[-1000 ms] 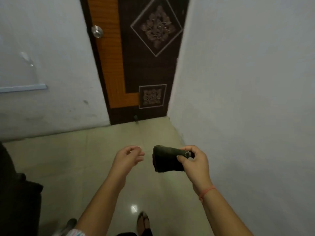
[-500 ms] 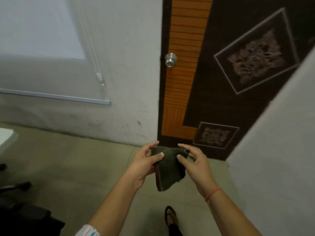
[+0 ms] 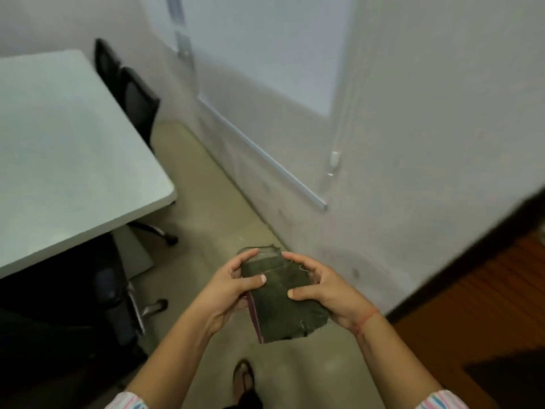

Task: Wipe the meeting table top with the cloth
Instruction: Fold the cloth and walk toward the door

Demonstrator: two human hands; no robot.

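Both hands, left hand and right hand, pinch the folded cloth at frame centre; loose grip risks dropping it short of the meeting table.

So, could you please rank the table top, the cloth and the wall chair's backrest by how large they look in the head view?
1. Table top, by far the largest.
2. Cloth.
3. Chair backrest.
The cloth is nearer the camera, so 2 and 3 are unsure.

The table runs off the left edge; the door blurs.
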